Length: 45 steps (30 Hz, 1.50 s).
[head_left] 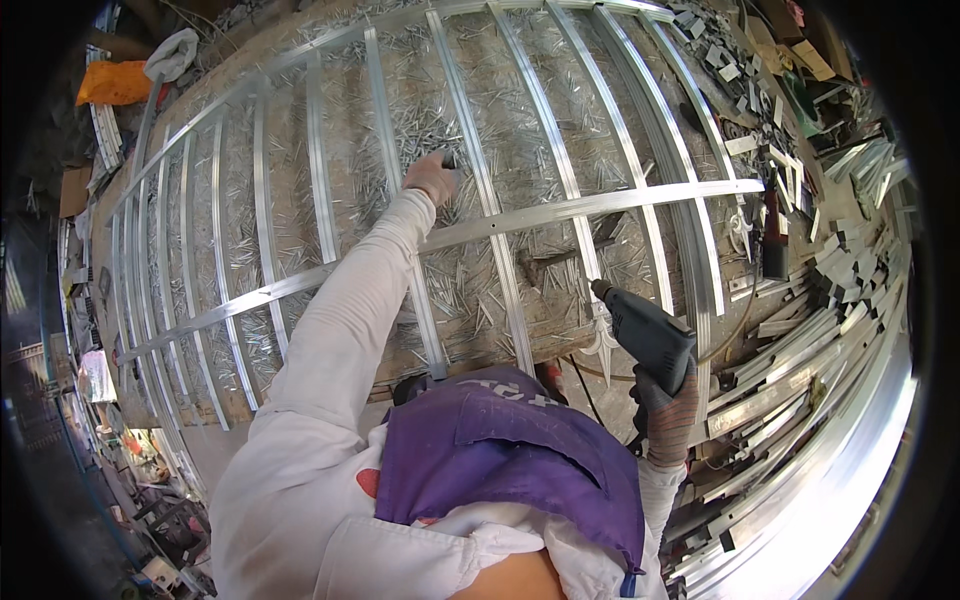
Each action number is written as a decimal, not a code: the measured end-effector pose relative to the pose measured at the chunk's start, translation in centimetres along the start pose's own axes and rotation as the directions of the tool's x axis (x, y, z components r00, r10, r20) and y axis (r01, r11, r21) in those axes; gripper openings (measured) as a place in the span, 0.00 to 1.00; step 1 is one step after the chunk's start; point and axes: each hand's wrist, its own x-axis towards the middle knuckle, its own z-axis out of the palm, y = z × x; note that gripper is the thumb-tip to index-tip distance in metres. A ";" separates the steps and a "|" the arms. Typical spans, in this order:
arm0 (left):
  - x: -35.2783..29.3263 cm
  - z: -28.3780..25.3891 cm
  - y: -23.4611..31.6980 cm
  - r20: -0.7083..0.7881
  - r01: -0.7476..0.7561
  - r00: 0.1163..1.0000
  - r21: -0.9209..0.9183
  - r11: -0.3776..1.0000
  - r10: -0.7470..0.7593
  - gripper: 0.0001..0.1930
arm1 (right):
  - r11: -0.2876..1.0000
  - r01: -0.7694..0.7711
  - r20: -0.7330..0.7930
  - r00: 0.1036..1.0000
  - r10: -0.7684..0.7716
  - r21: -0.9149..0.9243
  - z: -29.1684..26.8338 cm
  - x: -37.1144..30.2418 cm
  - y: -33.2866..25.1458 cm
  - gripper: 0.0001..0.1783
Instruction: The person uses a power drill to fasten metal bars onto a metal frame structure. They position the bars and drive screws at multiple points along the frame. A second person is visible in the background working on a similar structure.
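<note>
My left hand, in a pinkish glove with dark fingertips, reaches over the metal frame. It is between two crosswise strips, just beyond the long near rail. Its fingers are curled down among scattered thin silvery metal pins; whatever they hold is hidden. At the lower right my right hand, also gloved, is closed around the grip of a dark green-grey power drill. The drill's nose points up and left, close to the end of one metal strip.
The frame lies on a worn brown workbench strewn with metal pins. A hammer-like tool rests between strips. Stacked metal profiles fill the right side, with cut pieces at the far right. An orange bag is far left.
</note>
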 end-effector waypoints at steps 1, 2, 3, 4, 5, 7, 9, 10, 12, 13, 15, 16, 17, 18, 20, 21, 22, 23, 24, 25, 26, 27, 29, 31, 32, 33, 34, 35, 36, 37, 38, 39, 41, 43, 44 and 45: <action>-2.3 -1.0 2.1 -0.005 0.023 1.000 -0.205 0.979 -0.024 0.18 | 1.000 0.003 -0.020 1.000 -0.003 0.010 0.0 -0.1 0.0 0.25; -2.7 -0.5 2.1 0.052 -0.039 0.997 -0.298 0.954 0.057 0.17 | 1.000 -0.006 -0.026 1.000 0.006 0.012 0.0 -0.1 0.1 0.25; -3.0 -0.3 1.8 0.093 -0.089 0.986 -0.394 0.915 0.135 0.15 | 1.000 -0.010 -0.023 1.000 0.011 0.013 0.0 -0.2 0.0 0.25; -3.3 -0.1 1.5 0.125 -0.130 0.968 -0.487 0.863 0.217 0.14 | 1.000 -0.015 -0.020 1.000 0.015 0.013 0.0 -0.2 0.0 0.25; -3.6 0.3 1.3 0.167 -0.111 0.962 -0.484 0.868 0.216 0.14 | 1.000 -0.005 -0.010 1.000 0.005 0.007 0.1 -0.2 0.0 0.25; -5.3 0.2 2.4 0.151 -0.178 0.957 -0.362 0.915 0.246 0.14 | 1.000 0.012 -0.002 1.000 -0.012 -0.009 0.0 -0.2 0.3 0.25; -6.5 0.6 3.0 0.083 -0.316 0.940 -0.144 0.938 0.330 0.13 | 0.999 0.012 -0.002 1.000 -0.012 -0.033 -0.2 -0.2 0.6 0.26; -7.1 0.7 3.2 0.095 -0.327 0.936 -0.116 0.938 0.338 0.13 | 0.999 0.012 -0.001 1.000 -0.012 -0.045 -0.3 -0.2 0.7 0.26; -8.1 0.7 3.5 0.117 -0.347 0.929 -0.058 0.936 0.351 0.13 | 0.999 0.022 0.002 1.000 -0.022 -0.036 -0.3 -0.3 0.9 0.26; -8.1 0.8 3.6 0.113 -0.331 0.937 -0.024 0.943 0.331 0.13 | 0.999 0.027 0.006 1.000 -0.027 -0.032 -0.4 -0.3 1.0 0.27; -8.1 1.1 3.8 0.103 -0.298 0.951 0.045 0.954 0.292 0.13 | 0.999 0.026 0.022 0.999 -0.025 -0.026 -0.5 -0.3 1.2 0.27; -8.1 1.2 3.8 0.103 -0.301 0.950 0.061 0.952 0.294 0.13 | 0.999 0.025 0.030 0.999 -0.024 -0.024 -0.5 -0.3 1.3 0.27; -8.1 1.2 3.8 0.104 -0.304 0.950 0.078 0.950 0.295 0.13 | 1.000 0.020 0.028 0.999 -0.020 -0.021 -0.5 -0.3 1.3 0.27; -8.2 1.1 4.1 0.107 -0.309 0.948 0.094 0.946 0.299 0.13 | 1.000 0.014 0.023 1.000 -0.014 -0.017 -0.4 -0.4 1.2 0.27; -9.0 0.8 4.7 0.097 -0.351 0.936 0.161 0.922 0.339 0.13 | 1.000 0.017 0.020 1.000 -0.017 -0.009 -0.5 -0.5 1.5 0.27; -9.5 0.6 4.9 0.092 -0.368 0.930 0.196 0.909 0.357 0.12 | 1.000 0.026 0.025 0.999 -0.025 -0.004 -0.7 -0.4 1.8 0.27; -9.6 0.8 4.9 0.100 -0.383 0.924 0.249 0.889 0.370 0.12 | 0.999 0.034 0.029 0.999 -0.034 0.001 -0.7 -0.4 2.1 0.27; -9.7 1.1 4.8 0.109 -0.398 0.917 0.302 0.866 0.383 0.11 | 0.999 0.033 0.026 0.999 -0.033 -0.002 -0.7 -0.4 2.1 0.27; -9.9 1.2 4.9 0.119 -0.412 0.910 0.353 0.840 0.396 0.11 | 0.999 0.032 0.023 0.999 -0.031 -0.005 -0.7 -0.4 2.1 0.27; -10.1 1.3 5.0 0.111 -0.391 0.919 0.376 0.840 0.378 0.11 | 1.000 0.030 0.019 0.999 -0.030 -0.007 -0.7 -0.4 2.1 0.28; -10.4 1.4 5.3 0.103 -0.370 0.927 0.398 0.839 0.360 0.11 | 1.000 0.020 0.016 1.000 -0.020 0.015 -0.6 -0.6 2.0 0.27; -10.5 1.5 5.5 0.092 -0.350 0.934 0.419 0.838 0.344 0.10 | 0.999 0.012 0.013 1.000 -0.013 0.036 -0.4 -0.7 1.8 0.27; -10.0 2.2 4.9 0.078 -0.339 0.937 0.437 0.833 0.341 0.12 | 0.999 0.005 0.012 1.000 -0.006 0.049 -0.3 -0.8 1.6 0.26; -10.1 2.3 5.3 0.048 -0.314 0.942 0.473 0.823 0.331 0.16 | 0.999 0.009 0.014 1.000 -0.010 0.034 -0.4 -0.7 1.4 0.26; -10.5 2.4 5.6 0.024 -0.291 0.946 0.499 0.816 0.323 0.18 | 1.000 0.009 0.007 1.000 -0.009 0.013 -0.5 -0.8 1.4 0.25; -10.8 2.1 6.1 -0.002 -0.269 0.948 0.527 0.806 0.318 0.21 | 1.000 0.013 -0.001 1.000 -0.013 -0.004 -0.5 -0.7 1.3 0.25; -11.2 2.0 6.7 -0.029 -0.297 0.935 0.486 0.822 0.354 0.22 | 1.000 0.016 -0.009 1.000 -0.016 -0.022 -0.5 -0.7 1.2 0.25; -11.6 2.0 7.4 -0.056 -0.325 0.920 0.444 0.835 0.388 0.23 | 1.000 0.012 -0.017 1.000 -0.013 -0.015 -0.6 -0.7 1.2 0.25; -12.1 1.7 8.1 -0.090 -0.352 0.903 0.406 0.844 0.420 0.25 | 1.000 0.013 -0.020 1.000 -0.013 -0.004 -0.5 -0.7 1.1 0.24; -12.6 1.4 9.0 -0.117 -0.426 0.863 0.356 0.832 0.492 0.25 | 1.000 0.012 -0.022 1.000 -0.012 0.003 -0.5 -0.6 1.1 0.24; -12.4 1.6 9.7 -0.092 -0.446 0.861 0.334 0.830 0.500 0.26 | 1.000 0.009 -0.025 1.000 -0.009 0.003 -0.4 -0.4 1.1 0.24; -12.2 2.1 10.5 -0.065 -0.466 0.860 0.309 0.829 0.507 0.26 | 1.000 0.005 -0.028 1.000 -0.005 0.000 -0.3 -0.3 1.1 0.23; -11.4 3.5 11.2 -0.038 -0.529 0.832 0.247 0.812 0.553 0.27 | 1.000 0.007 -0.018 1.000 -0.007 -0.002 -0.2 -0.1 1.2 0.23; -10.5 5.4 12.3 -0.016 -0.487 0.854 0.324 0.811 0.519 0.28 | 1.000 0.001 -0.011 1.000 -0.001 0.012 -0.2 -0.1 1.2 0.24; -10.2 6.3 12.8 -0.007 -0.463 0.866 0.362 0.809 0.500 0.28 | 1.000 -0.001 -0.006 1.000 0.001 0.018 -0.1 -0.1 1.1 0.24; -10.0 6.9 13.4 0.011 -0.432 0.883 0.407 0.805 0.468 0.28 | 1.000 -0.010 -0.011 1.000 0.011 0.017 0.0 -0.3 0.9 0.24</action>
